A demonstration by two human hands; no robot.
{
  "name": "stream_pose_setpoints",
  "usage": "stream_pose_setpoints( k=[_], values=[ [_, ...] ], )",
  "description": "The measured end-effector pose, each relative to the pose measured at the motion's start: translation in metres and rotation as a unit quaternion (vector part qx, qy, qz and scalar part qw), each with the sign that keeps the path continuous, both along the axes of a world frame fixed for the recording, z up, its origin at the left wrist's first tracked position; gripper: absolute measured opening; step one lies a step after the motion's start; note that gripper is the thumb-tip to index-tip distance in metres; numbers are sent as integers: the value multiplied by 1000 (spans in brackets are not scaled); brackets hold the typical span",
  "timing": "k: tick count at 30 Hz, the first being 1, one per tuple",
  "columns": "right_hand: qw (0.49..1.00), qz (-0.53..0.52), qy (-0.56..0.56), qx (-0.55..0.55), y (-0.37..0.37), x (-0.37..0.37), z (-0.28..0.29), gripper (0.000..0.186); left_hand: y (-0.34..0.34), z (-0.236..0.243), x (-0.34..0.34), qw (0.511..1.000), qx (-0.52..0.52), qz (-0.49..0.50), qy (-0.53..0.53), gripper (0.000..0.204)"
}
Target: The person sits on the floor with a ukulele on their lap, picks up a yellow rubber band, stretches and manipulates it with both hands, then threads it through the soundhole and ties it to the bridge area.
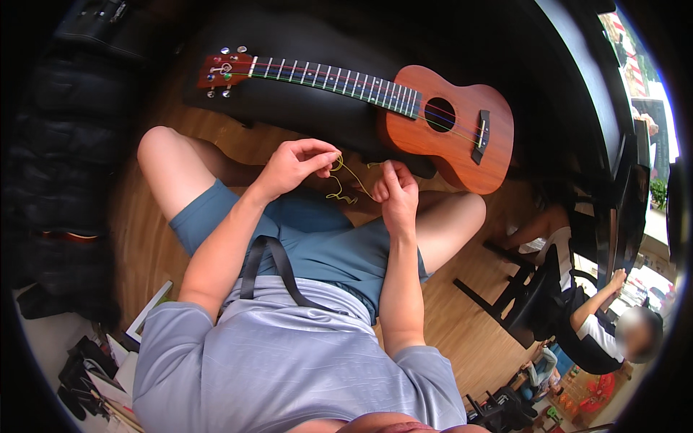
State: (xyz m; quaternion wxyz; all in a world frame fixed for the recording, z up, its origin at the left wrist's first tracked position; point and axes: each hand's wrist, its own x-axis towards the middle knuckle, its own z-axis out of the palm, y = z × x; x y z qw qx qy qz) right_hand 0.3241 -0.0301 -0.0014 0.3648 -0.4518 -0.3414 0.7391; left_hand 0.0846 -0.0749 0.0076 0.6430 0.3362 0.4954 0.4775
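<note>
A thin yellow ukulele string runs between my two hands, above my lap. My left hand pinches it between thumb and forefinger, and a loose curl dangles below those fingertips. Lower and to the right, my right hand is closed on the string too, with a short end poking out past its thumb. Beyond my hands lies a brown wooden ukulele, face up, its headstock to the left and its body to the right. Coloured strings stretch along its neck. Neither hand touches the instrument.
The ukulele rests on a black padded bench in front of my knees. Black bags or cases line the left side. At the right, another person sits on a black chair near a dark upright panel. Wooden floor shows around me.
</note>
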Motion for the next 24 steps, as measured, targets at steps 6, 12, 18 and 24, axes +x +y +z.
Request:
stream_pose_setpoints(
  k=[6,12,18,24],
  values=[
    [970,86,-199,112,-10,-14,7,33,0,2,1,997,21,-30,72,19],
    [959,210,-133,134,-8,-14,15,31,0,8,0,985,78,-47,148,15],
    [975,152,-136,91,-11,-21,5,25,0,9,3,997,32,-43,56,20],
    [963,121,-152,188,-9,-18,5,19,4,5,2,997,68,-6,22,18]
  ],
)
